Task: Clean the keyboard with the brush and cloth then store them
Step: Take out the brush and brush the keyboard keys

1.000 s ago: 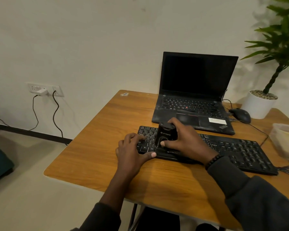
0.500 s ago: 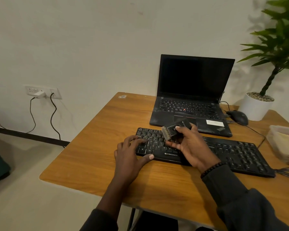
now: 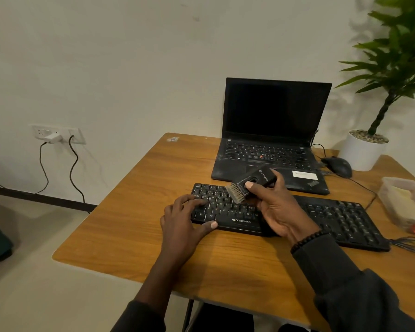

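A black keyboard [image 3: 340, 219] lies across the wooden table [image 3: 134, 212] in front of the laptop. My right hand [image 3: 278, 209] grips a small black brush [image 3: 252, 182] and holds it lifted above the keys, tilted, with its pale bristles pointing down and to the left. My left hand [image 3: 182, 221] rests flat on the keyboard's left end, fingers spread over the keys and thumb on the front edge. No cloth shows clearly; something pale lies inside the plastic container at the right.
An open black laptop [image 3: 271, 140] stands behind the keyboard. A black mouse [image 3: 338, 165] and a potted plant [image 3: 367, 147] sit at the back right. A clear plastic container [image 3: 405, 200] is at the right edge. Cables hang from a wall socket [image 3: 58, 134].
My right hand lifted the brush off the keys and turned it so the bristles face left. My left hand stayed on the keyboard's left end.
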Demonstrator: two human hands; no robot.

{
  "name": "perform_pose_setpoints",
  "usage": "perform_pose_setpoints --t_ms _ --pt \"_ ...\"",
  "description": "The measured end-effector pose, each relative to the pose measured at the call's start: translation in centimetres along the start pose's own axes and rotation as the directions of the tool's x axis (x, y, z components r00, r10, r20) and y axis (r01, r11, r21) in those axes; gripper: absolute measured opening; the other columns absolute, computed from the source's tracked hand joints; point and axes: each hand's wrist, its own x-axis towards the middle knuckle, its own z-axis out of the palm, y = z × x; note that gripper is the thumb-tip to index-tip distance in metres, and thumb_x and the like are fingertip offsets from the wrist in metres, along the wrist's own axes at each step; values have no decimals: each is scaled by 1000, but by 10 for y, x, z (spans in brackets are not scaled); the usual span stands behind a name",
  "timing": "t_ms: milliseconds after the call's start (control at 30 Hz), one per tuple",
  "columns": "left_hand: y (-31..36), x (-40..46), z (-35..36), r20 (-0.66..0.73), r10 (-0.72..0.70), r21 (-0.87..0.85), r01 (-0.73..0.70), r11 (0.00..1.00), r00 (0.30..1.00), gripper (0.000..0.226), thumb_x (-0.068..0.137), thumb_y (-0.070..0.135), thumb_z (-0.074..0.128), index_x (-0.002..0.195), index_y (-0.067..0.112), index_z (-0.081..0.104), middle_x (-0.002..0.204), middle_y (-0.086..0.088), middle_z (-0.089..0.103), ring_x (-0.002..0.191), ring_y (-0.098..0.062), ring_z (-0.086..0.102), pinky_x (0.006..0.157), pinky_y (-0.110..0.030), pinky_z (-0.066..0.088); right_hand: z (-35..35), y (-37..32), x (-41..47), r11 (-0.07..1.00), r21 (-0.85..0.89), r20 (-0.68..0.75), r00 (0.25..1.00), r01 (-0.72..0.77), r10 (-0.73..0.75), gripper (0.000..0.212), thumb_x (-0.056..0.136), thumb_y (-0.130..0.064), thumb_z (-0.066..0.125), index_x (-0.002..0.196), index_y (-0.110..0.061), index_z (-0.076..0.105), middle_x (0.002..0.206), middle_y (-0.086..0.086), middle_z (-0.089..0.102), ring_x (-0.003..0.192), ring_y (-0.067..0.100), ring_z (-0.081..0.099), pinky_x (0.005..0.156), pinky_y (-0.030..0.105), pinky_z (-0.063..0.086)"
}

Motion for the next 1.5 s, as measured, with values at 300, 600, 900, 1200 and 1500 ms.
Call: perform_pose_setpoints --t_ms 300,600,900,1200,1500 --pt "17 2 12 103 182 67 -189 980 978 81 73 68 69 142 32 44 148 16 34 135 -9 20 111 -36 19 3 -3 -6 595 -729 245 941 338 -235 76 81 -15 75 135 -41 29 114 -18 51 98 2 61 68 19 56" --pt "13 2 14 30 197 87 -199 976 980 67 75 63 70 132 35 52 135 13 41 126 -8 29 100 -25 19 -8 -2 -1 285 -868 380 913 407 -146 76 81 -19 75 135 -39 24 113 -12 51 98 8 60 73 23 57" --pt "11 1 15 0 188 72 -187 980 982 65 72 63 72 127 33 55 131 11 43 117 -3 28 96 -28 24 6 2 -1 259 -842 430 879 473 -205 72 82 -19 74 133 -38 27 114 -14 48 97 4 56 66 14 51" --pt "11 1 14 11 187 93 -188 978 982 66 73 67 69 127 32 54 131 10 43 120 -7 31 94 -27 24 2 4 -3 163 -857 442 859 490 -260 72 83 -23 74 136 -35 26 117 -12 49 96 3 56 70 14 50" --pt "11 2 15 9 180 97 -180 979 984 64 72 65 71 123 33 55 128 11 44 119 -10 35 93 -28 26 -1 1 -7 79 -879 434 857 471 -279 72 84 -21 72 137 -35 25 121 -7 50 103 10 57 80 26 55"
